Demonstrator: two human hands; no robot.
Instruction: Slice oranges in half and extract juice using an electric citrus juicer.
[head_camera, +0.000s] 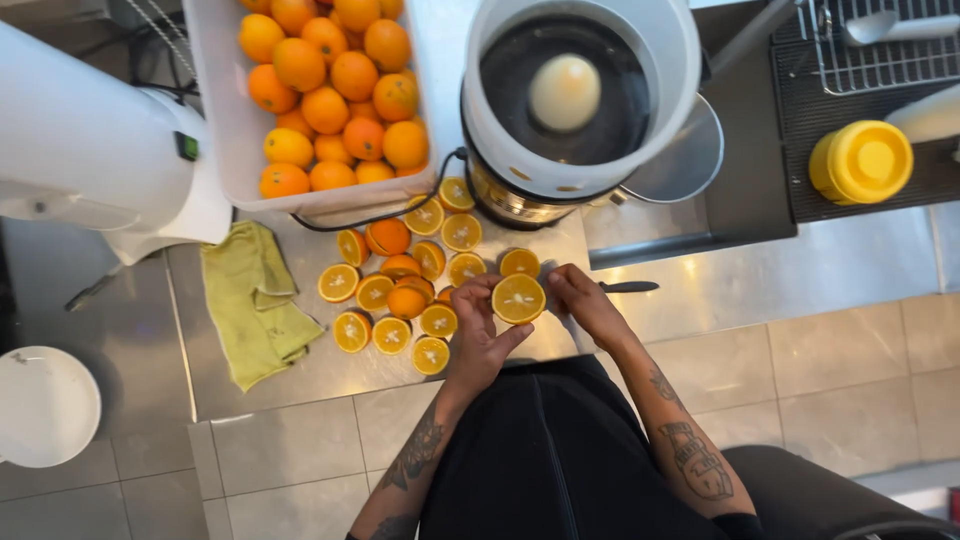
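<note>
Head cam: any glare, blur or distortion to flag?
Head view: soft glare patches on the steel counter; wide-angle bend at the edges, seen in the juicer leaning; orange half held in the left hand is sharp; right hand throws little shadow.

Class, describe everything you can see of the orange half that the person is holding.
The orange half is a cut fruit with a thin orange rind around pale yellow flesh, its segments radiating from a lighter centre. The cut face points up toward the camera. It is held above the steel counter's front edge, in the grip of the left hand, while the right hand touches its other side. More cut halves lie just left of it.
</note>
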